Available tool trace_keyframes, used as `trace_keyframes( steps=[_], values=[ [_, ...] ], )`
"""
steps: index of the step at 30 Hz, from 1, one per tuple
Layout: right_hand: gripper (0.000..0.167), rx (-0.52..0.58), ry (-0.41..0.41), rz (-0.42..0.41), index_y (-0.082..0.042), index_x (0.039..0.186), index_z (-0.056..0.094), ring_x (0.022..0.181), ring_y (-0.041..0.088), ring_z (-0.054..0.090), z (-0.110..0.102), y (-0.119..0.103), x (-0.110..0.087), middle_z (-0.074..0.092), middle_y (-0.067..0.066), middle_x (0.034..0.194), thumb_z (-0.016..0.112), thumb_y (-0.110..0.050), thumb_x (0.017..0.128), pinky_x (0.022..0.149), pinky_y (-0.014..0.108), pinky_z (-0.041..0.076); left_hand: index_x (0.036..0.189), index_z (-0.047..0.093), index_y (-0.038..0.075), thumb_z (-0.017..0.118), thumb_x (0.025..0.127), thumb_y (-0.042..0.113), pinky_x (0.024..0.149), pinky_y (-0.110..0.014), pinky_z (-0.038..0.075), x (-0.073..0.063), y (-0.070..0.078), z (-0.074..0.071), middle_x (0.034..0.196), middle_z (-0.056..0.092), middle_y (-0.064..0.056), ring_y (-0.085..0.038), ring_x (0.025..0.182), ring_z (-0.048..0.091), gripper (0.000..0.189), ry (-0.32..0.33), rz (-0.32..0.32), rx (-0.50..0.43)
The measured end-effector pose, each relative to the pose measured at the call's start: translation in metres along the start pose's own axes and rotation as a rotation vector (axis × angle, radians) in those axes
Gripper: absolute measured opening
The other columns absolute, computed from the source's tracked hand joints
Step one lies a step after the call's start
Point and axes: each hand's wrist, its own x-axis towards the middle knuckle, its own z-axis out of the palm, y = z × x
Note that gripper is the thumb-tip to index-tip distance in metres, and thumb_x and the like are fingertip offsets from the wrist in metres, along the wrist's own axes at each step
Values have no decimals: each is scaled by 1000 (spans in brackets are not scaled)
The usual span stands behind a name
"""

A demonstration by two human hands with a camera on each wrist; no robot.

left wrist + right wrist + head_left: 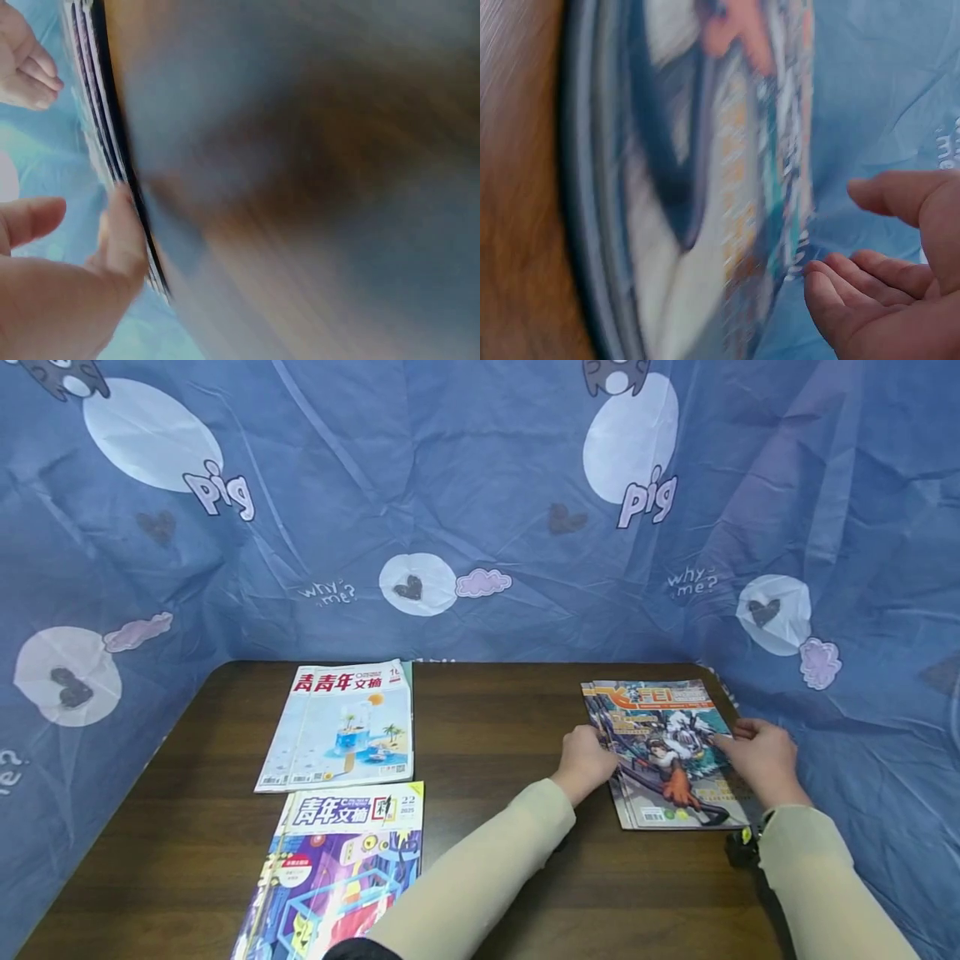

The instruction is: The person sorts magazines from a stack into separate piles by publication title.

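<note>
A small stack of comic-style magazines [660, 756], with an orange title and a black-haired figure on the cover, lies at the right of the table. My left hand [587, 764] is at its left side; in the left wrist view its extended fingers [126, 236] touch the layered edges, thumb held apart. Opposite, my right hand [765, 762] is at the right side. Its thumb and loosely bent fingers [829, 300] stand apart in the right wrist view, with fingertips right by the far edge of the magazines [705, 292].
On the left of the brown wooden table [495, 735] lie white-covered magazines [315, 735] with a beach picture. In front of them are purple, colourful magazines [330, 868], partly behind my left sleeve. Blue printed cloth [480, 485] hangs around the back and sides.
</note>
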Motion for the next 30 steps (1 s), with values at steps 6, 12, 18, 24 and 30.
trace_keyframes(
  steps=[6,12,18,24,30],
  values=[
    [77,84,-27,2,14,146,41,122,46,54,0,-20,-8,52,34,138,67,-39,96,96,55,48,69,63,4,68,76,2,53,-28,40,5,-6,-20,59,51,4,-18,61,47,10,95,47,-79],
    [75,155,-9,-22,10,147,43,126,44,54,6,-42,-17,52,32,140,67,-38,95,97,54,48,110,71,-6,71,84,5,75,-31,54,1,-9,-45,93,72,-12,-21,83,65,29,130,38,-183],
    [76,217,-12,-120,9,149,41,130,44,51,13,-58,-28,50,32,143,66,-40,96,101,53,47,126,65,-8,73,89,9,85,-33,55,-9,-11,-70,109,71,-16,-26,100,70,42,137,36,-253],
    [80,290,-56,-164,5,151,41,131,39,51,15,-78,-46,49,28,146,65,-49,96,102,51,46,136,58,-5,72,93,12,93,-38,53,-21,-14,-92,126,66,-16,-31,116,63,48,135,25,-307],
    [79,371,-115,-224,2,152,41,133,34,51,18,-94,-63,50,22,147,65,-50,96,104,45,45,139,56,-4,72,93,14,97,-40,51,-33,-21,-115,134,63,-14,-30,121,60,52,141,68,-371]
  ],
)
